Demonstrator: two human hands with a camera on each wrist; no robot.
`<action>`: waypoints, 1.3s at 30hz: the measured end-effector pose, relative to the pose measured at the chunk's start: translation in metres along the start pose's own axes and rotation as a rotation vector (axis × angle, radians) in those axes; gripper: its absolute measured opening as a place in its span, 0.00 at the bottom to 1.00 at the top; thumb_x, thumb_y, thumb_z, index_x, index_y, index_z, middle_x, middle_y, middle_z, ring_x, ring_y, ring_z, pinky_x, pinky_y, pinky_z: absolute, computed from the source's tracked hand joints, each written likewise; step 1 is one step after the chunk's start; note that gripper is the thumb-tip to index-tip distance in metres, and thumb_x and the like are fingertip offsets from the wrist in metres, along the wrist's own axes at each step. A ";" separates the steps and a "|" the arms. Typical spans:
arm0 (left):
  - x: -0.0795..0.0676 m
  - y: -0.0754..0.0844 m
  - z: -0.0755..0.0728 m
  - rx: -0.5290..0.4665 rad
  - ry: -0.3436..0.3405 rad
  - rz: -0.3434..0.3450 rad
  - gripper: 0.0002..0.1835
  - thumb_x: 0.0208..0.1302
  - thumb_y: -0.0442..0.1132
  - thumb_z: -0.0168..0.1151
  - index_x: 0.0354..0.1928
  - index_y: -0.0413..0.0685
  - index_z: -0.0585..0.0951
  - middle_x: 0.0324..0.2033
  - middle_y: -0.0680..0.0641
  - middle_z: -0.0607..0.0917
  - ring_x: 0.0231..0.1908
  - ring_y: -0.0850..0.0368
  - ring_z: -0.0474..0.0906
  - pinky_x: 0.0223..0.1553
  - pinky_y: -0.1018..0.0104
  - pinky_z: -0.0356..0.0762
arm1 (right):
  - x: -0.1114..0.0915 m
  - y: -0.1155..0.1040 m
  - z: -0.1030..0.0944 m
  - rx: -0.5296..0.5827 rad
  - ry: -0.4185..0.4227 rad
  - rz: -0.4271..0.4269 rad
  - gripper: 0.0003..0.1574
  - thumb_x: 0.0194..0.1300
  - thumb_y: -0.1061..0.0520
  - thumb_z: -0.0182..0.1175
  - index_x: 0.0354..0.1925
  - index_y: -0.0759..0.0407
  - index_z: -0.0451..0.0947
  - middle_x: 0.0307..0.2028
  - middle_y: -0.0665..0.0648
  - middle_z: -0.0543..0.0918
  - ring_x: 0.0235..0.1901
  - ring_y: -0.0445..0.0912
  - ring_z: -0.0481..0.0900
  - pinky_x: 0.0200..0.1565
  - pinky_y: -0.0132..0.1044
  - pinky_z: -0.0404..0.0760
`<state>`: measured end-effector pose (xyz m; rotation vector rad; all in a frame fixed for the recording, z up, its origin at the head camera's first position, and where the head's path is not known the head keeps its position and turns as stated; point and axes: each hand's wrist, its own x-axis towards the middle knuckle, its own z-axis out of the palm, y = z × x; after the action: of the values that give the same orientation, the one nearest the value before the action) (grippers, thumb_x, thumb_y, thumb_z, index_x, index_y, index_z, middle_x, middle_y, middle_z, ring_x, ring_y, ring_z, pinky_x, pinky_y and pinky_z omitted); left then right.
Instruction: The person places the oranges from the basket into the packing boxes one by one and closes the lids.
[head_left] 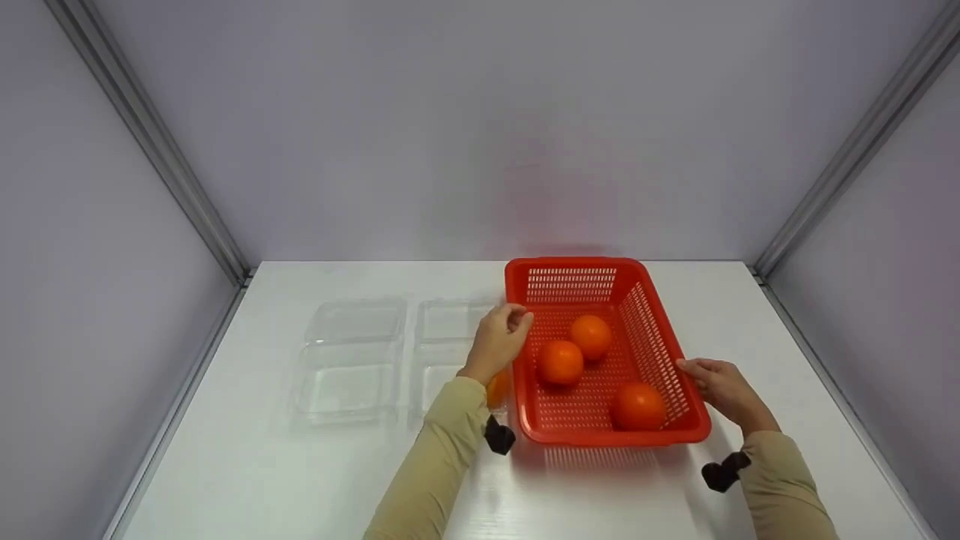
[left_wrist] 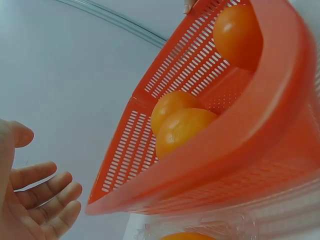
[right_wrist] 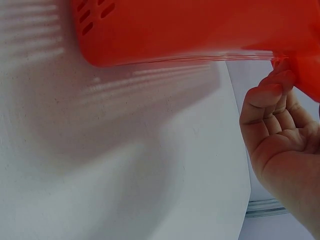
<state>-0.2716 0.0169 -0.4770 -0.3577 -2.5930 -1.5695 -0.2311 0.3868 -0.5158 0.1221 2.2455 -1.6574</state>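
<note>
Right hand (head_left: 726,386) is pinching a red slotted plastic basket (head_left: 615,438), best held level under round orange fruit (head_left: 561,363); left hand (head_left: 497,343) is hovering, fingers parted.

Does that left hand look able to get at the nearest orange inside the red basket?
Probably yes: the left hand looks empty and is close to the red basket, whose top is open, and nothing covers the nearest orange. It would just have to go over the side.
</note>
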 end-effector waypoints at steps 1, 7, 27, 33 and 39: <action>0.000 0.001 0.001 0.000 -0.005 -0.004 0.18 0.71 0.44 0.53 0.52 0.39 0.79 0.41 0.42 0.83 0.41 0.54 0.79 0.47 0.64 0.79 | 0.000 0.000 0.000 -0.004 0.000 0.002 0.37 0.72 0.44 0.50 0.58 0.78 0.67 0.35 0.42 0.84 0.36 0.35 0.83 0.43 0.29 0.84; 0.006 0.002 0.006 0.001 -0.019 -0.018 0.18 0.71 0.45 0.53 0.51 0.39 0.79 0.40 0.42 0.83 0.40 0.55 0.78 0.46 0.65 0.78 | 0.002 0.002 0.000 -0.027 0.018 0.014 0.38 0.72 0.43 0.50 0.59 0.78 0.67 0.35 0.42 0.83 0.36 0.34 0.82 0.43 0.29 0.84; 0.020 0.019 0.026 0.007 -0.084 -0.064 0.17 0.68 0.42 0.56 0.51 0.39 0.79 0.44 0.42 0.84 0.45 0.53 0.80 0.50 0.67 0.79 | -0.001 0.003 0.001 -0.017 0.029 0.012 0.36 0.72 0.43 0.51 0.58 0.76 0.69 0.35 0.42 0.82 0.37 0.35 0.81 0.43 0.28 0.83; 0.020 0.019 0.034 0.095 -0.153 -0.102 0.18 0.67 0.42 0.57 0.54 0.41 0.77 0.53 0.42 0.82 0.55 0.50 0.78 0.59 0.61 0.77 | 0.001 0.003 0.003 -0.024 0.034 0.021 0.37 0.71 0.43 0.51 0.58 0.76 0.69 0.34 0.42 0.82 0.35 0.35 0.80 0.42 0.29 0.83; 0.018 0.015 0.043 0.085 -0.154 -0.110 0.18 0.66 0.41 0.58 0.55 0.40 0.77 0.54 0.41 0.81 0.57 0.49 0.77 0.62 0.58 0.75 | -0.001 0.003 0.002 -0.034 0.033 0.028 0.40 0.71 0.42 0.51 0.59 0.77 0.67 0.35 0.42 0.82 0.37 0.35 0.80 0.44 0.28 0.83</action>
<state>-0.2838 0.0649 -0.4804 -0.3470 -2.8317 -1.5139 -0.2292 0.3863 -0.5192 0.1735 2.2846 -1.6135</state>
